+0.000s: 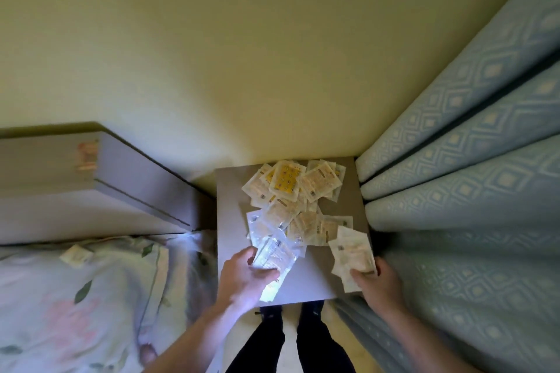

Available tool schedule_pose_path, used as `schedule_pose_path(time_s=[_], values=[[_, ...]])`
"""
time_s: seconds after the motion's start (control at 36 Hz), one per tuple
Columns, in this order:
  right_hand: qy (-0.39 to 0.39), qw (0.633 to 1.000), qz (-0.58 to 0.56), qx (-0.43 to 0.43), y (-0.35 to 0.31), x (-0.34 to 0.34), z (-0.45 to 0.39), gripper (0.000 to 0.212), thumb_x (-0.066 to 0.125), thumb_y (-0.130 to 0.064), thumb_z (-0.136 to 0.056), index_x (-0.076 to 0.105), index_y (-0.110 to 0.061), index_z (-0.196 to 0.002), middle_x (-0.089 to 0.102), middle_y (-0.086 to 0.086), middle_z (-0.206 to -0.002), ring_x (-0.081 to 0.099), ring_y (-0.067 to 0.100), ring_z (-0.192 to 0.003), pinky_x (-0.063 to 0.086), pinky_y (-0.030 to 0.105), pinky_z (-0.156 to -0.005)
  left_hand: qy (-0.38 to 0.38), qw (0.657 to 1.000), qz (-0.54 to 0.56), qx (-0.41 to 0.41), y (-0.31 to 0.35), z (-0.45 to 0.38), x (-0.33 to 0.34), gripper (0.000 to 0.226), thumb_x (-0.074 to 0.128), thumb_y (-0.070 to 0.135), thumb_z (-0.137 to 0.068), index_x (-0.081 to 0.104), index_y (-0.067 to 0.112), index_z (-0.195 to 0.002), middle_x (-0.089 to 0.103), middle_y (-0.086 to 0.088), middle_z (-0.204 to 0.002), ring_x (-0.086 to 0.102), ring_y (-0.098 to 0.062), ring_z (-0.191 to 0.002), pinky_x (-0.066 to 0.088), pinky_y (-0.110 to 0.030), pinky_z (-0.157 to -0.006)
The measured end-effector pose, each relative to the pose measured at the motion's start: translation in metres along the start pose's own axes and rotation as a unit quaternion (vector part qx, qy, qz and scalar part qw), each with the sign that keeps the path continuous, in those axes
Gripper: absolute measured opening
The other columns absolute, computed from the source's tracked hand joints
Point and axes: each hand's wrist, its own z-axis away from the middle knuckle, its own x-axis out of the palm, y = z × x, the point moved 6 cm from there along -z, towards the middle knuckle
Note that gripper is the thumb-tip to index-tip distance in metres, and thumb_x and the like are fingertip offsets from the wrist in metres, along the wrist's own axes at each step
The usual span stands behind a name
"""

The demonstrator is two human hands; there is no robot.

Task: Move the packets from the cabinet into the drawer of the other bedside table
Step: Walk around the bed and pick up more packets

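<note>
Many packets (298,194) lie heaped on top of the bedside table (230,209), toward its far side. The left hand (247,274) grips a clear bundle at the near left of the pile; the right hand (377,280) pinches a small stack at the table's near right edge. This looks like the gathering step. Next, the packets need lowering into a drawer, but no drawer shows from above. One stray packet (75,254) rests on the bed at left. Printing on the packets is too blurred to read.
</note>
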Motion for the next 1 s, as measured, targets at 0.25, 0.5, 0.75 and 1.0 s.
schedule_pose_path(time_s=[0.25, 0.5, 0.75, 1.0], values=[[-0.029, 0.996, 0.052, -0.064, -0.063, -0.025, 0.082, 0.021, 0.084, -0.018, -0.08, 0.07, -0.02, -0.096, 0.074, -0.002, -0.091, 0.07, 0.012, -0.081, 0.051, 0.023, -0.058, 0.069, 0.996, 0.061, -0.014, 0.037, 0.086, -0.049, 0.042, 0.079, 0.039, -0.053, 0.064, 0.01, -0.079, 0.068, -0.004, -0.07, 0.057, -0.013, -0.058, 0.051, -0.041, -0.058], [-0.124, 0.972, 0.121, -0.158, -0.121, -0.003, 0.114, 0.036, 0.088, -0.017, -0.076, 0.068, -0.027, -0.105, 0.074, -0.005, -0.098, 0.069, 0.018, -0.095, 0.06, 0.041, -0.085, 0.138, 0.977, 0.162, -0.013, 0.024, 0.172, -0.068, 0.028, 0.08, 0.04, -0.079, 0.069, 0.027, -0.101, 0.077, 0.007, -0.086, 0.073, -0.007, -0.075, 0.061, -0.031, -0.072], [-0.266, 0.907, 0.169, -0.281, -0.147, 0.026, 0.17, 0.031, 0.085, -0.017, -0.081, 0.064, -0.038, -0.091, 0.072, -0.014, -0.094, 0.068, 0.006, -0.09, 0.051, 0.019, -0.066, 0.262, 0.926, 0.266, -0.06, -0.031, 0.273, -0.044, 0.022, 0.063, 0.037, -0.09, 0.069, 0.031, -0.11, 0.076, 0.011, -0.098, 0.072, -0.007, -0.09, 0.06, -0.041, -0.087], [-0.382, 0.839, 0.198, -0.333, -0.136, 0.069, 0.259, 0.034, 0.086, -0.009, -0.077, 0.072, -0.021, -0.106, 0.078, -0.004, -0.095, 0.074, 0.011, -0.086, 0.059, 0.022, -0.066, 0.387, 0.861, 0.312, -0.106, -0.089, 0.394, -0.026, 0.016, 0.063, 0.035, -0.096, 0.068, 0.03, -0.111, 0.075, 0.009, -0.099, 0.07, -0.008, -0.089, 0.058, -0.033, -0.081]])
